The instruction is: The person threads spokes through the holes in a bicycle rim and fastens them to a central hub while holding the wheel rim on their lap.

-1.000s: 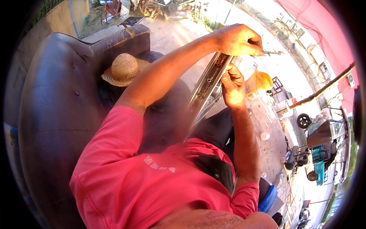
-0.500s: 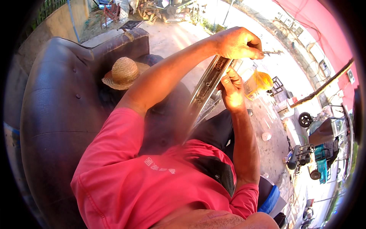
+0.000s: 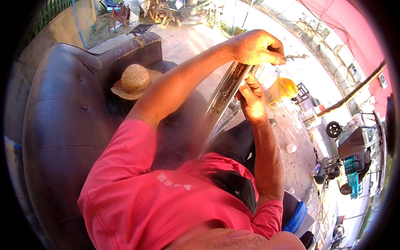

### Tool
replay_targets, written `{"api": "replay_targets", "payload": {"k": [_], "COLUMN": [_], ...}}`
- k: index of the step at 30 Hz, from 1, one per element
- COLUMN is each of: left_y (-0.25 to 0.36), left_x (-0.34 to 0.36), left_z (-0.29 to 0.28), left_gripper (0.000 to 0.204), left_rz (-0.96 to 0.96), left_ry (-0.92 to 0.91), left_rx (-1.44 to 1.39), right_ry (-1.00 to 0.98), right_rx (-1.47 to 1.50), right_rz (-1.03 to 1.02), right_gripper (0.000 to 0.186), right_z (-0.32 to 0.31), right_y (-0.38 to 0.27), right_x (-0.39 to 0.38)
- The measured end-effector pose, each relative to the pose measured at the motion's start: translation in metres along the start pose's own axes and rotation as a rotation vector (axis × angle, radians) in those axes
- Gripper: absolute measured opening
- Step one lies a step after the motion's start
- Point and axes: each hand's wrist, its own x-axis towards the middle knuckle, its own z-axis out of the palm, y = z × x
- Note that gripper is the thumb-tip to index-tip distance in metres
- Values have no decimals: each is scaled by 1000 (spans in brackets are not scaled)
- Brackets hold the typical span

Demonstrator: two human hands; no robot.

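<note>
A long metal channel piece (image 3: 225,92), dark and dirty inside with bright edges, slants up from near my lap; its near end is blurred. My left hand (image 3: 260,46) is curled over the channel's far end, thumb against the fingers. Just below it, my right hand (image 3: 252,98) is closed in a pinch at the channel's right edge. Whether some small thing sits between its fingertips is hidden.
A brown leather sofa (image 3: 62,125) fills the left, with a straw hat (image 3: 136,81) on it. Beyond my right hand stands a yellow container (image 3: 283,89). Farther right are a small engine-like machine (image 3: 329,170) and a teal vehicle (image 3: 353,179).
Both hands keep their hold and have shifted very slightly to the left. The channel piece stays at nearly the same slant.
</note>
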Motion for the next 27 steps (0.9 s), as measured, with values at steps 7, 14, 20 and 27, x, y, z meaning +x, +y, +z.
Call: {"api": "replay_targets", "payload": {"k": [7, 14, 20, 27], "left_y": [1, 16, 13, 8], "left_x": [-2, -8, -9, -8], "left_z": [1, 1, -1, -1], "left_gripper": [20, 20, 22, 23], "left_rz": [6, 30, 44, 50], "left_ry": [11, 60, 62, 67], "left_rx": [-27, 24, 38, 5], "right_ry": [-29, -1, 18, -89], "right_rx": [-108, -6, -22, 67], "right_rz": [-29, -82, -38, -67], "right_gripper": [11, 15, 20, 30], "right_z": [-3, 5, 1, -7], "right_y": [3, 1, 3, 6], "right_x": [0, -4, -6, -4]}}
